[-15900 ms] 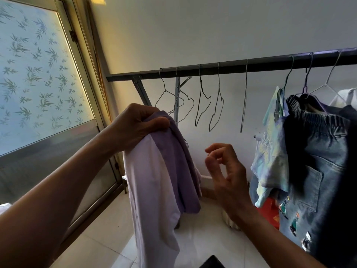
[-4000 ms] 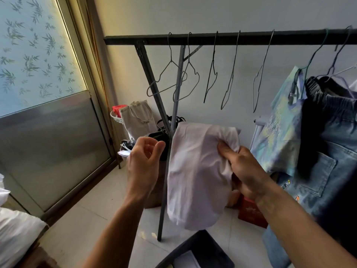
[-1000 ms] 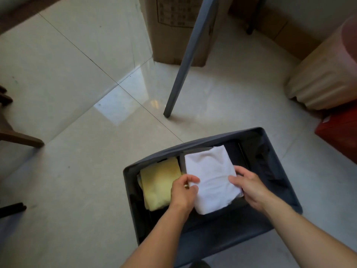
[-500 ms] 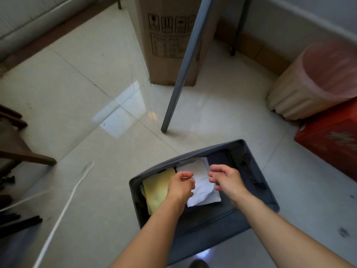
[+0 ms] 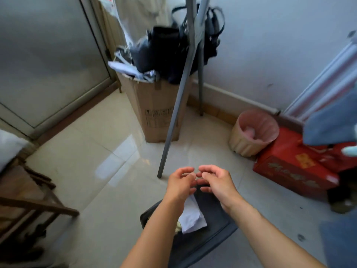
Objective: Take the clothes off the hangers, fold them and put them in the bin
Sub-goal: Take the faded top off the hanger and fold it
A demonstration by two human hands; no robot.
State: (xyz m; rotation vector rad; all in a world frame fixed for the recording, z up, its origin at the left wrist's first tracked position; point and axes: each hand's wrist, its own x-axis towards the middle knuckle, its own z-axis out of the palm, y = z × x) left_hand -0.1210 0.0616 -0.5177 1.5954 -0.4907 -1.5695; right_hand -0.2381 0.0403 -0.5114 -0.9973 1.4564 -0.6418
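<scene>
Verify folded white garment point(image 5: 191, 215) lying in left half of bin point(image 5: 218, 213), left hand point(image 5: 180, 185) and right hand point(image 5: 216, 183) hovering above, fingers loosely curled and empty; treat denim garment point(image 5: 332, 122) hanging at right as probably left to fold

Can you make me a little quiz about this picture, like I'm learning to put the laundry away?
1. True or false: the left hand and the right hand are both holding nothing.
2. What colour is the folded cloth lying in the dark grey plastic bin? A white, B red, C green.
3. Fill the gap: the flat printed box right beside the beige ribbed wastebasket with the pink liner is ___.
Key: 1 true; 2 A; 3 red.
</scene>
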